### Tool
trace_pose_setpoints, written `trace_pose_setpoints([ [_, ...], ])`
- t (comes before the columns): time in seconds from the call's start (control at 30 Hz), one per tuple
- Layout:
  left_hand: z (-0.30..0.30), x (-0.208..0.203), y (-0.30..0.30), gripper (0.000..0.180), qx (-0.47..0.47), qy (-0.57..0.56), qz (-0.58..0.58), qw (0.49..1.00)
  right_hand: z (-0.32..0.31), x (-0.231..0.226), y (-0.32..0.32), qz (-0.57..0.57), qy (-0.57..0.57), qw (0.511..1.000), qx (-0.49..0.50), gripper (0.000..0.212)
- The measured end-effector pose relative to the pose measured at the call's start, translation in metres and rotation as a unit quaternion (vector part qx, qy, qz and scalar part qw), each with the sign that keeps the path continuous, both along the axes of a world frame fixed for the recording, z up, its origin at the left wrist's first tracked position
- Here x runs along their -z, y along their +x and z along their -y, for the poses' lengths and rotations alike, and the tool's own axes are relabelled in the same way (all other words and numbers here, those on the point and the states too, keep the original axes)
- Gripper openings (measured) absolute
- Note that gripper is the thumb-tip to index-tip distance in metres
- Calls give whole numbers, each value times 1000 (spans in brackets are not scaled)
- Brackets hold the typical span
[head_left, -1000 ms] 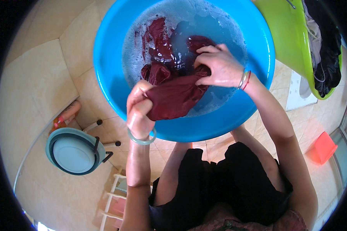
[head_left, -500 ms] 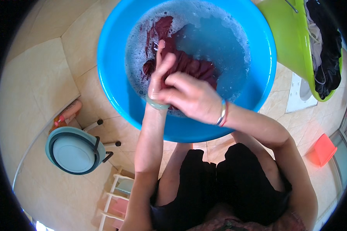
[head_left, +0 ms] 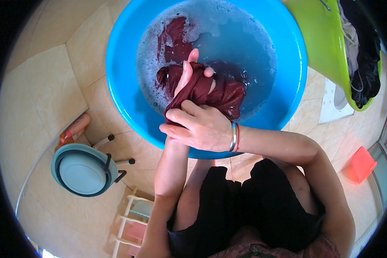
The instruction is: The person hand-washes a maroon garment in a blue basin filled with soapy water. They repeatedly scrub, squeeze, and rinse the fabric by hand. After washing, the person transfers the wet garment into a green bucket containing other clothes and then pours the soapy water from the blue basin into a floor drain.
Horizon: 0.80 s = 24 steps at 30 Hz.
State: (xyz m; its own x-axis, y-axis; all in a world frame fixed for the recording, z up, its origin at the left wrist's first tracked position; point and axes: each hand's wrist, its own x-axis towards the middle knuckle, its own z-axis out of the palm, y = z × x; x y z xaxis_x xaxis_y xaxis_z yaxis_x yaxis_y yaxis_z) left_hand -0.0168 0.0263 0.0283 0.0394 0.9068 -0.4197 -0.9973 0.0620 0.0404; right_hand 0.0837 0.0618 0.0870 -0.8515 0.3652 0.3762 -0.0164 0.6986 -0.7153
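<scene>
A wet maroon garment lies partly in the soapy water of a big blue basin. Part of the cloth drapes across my left hand, whose fingers stretch out from under it, apart from each other. The fabric hides much of the left palm. At the left wrist, my right hand pinches the garment's edge between bent fingers. A silver bangle and a red string circle my right wrist. More maroon cloth floats toward the basin's far left, among suds.
Right of the basin stands a green tub holding dark and grey clothes. A white floor fixture and a red plastic object are on the right. At left are a folding blue-grey basin and a white rack.
My right hand has moved down and left and taken hold of the garment. Cloth now covers my left palm and wrist, hiding the green bangle that showed before.
</scene>
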Motion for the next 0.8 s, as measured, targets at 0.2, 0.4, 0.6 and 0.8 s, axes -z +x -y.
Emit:
trace_pose_setpoints([
  [0.2,1,9,24,30,-125,-215,-259,933,-30,35,-3,-70,1,996,52,17],
  [0.4,-20,-5,55,37,-29,-416,-355,837,-74,109,18,118,-38,975,184,20],
  [0.6,15,38,26,28,-47,-303,-272,912,-16,34,15,60,-66,992,92,15],
  [0.8,-2,-26,47,29,37,-400,-390,828,-74,92,21,129,9,979,161,19],
])
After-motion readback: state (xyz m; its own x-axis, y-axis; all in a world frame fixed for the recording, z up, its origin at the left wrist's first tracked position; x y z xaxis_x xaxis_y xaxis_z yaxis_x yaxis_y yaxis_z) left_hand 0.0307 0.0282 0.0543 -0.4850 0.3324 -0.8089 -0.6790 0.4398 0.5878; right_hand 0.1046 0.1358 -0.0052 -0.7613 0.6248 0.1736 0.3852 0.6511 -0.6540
